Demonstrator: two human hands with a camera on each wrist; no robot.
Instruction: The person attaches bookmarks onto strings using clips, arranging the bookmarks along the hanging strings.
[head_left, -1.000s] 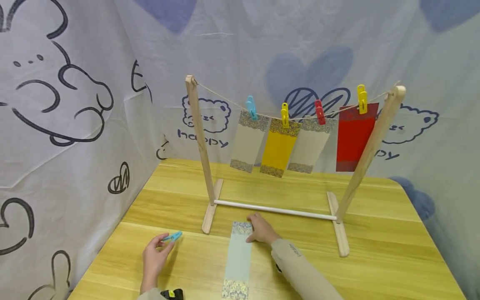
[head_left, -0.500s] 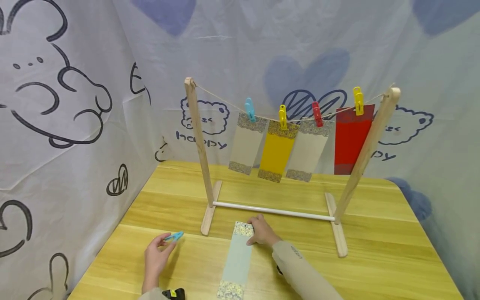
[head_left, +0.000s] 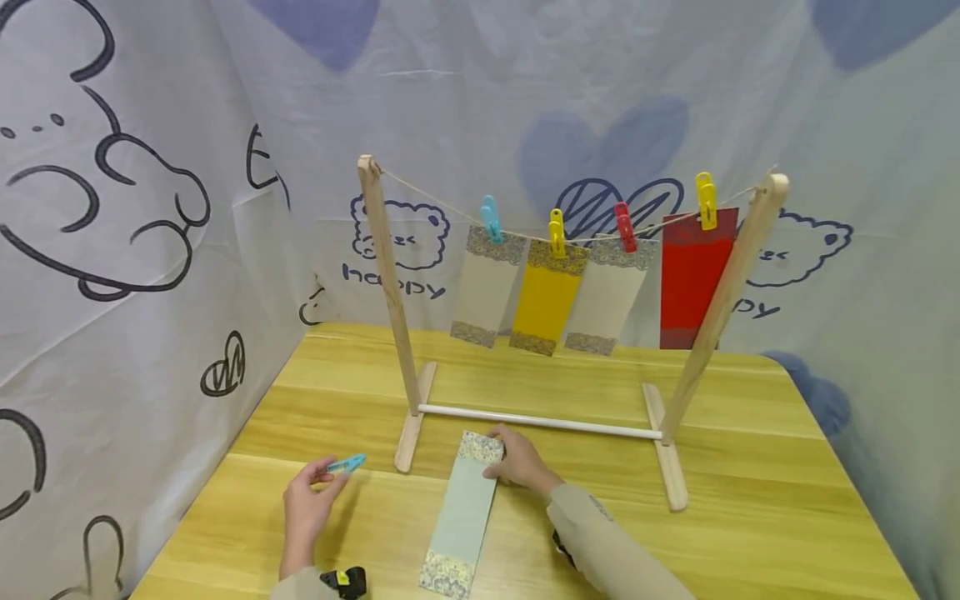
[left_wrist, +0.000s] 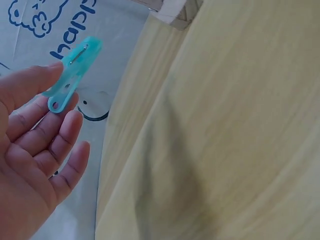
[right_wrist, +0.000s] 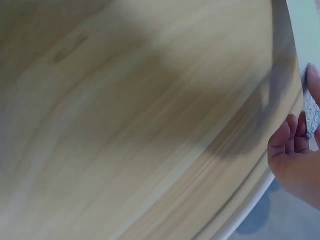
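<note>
My left hand (head_left: 307,502) pinches a light blue clothespin (head_left: 348,463) between thumb and fingers above the left part of the table; the left wrist view shows the clothespin (left_wrist: 75,75) from close by. My right hand (head_left: 522,463) grips the upper right edge of a pale green paper strip (head_left: 463,508) with patterned ends, thumb on its face. The strip slants, its lower end nearer to me. In the right wrist view, part of the right hand (right_wrist: 300,160) and the strip's edge (right_wrist: 304,35) show at the right border.
Behind the hands stands a wooden rack (head_left: 390,292) with a white crossbar (head_left: 540,422). Its string bears a white card (head_left: 483,287), a yellow card (head_left: 546,292), another white card (head_left: 609,292) and a red card (head_left: 693,283), each under a clothespin. A printed curtain (head_left: 450,100) surrounds the table (head_left: 750,517).
The strip has tilted, its lower end swinging left, and its right edge now casts a shadow. My right hand keeps its grip; my left hand still holds the clothespin. The head view has shifted slightly.
</note>
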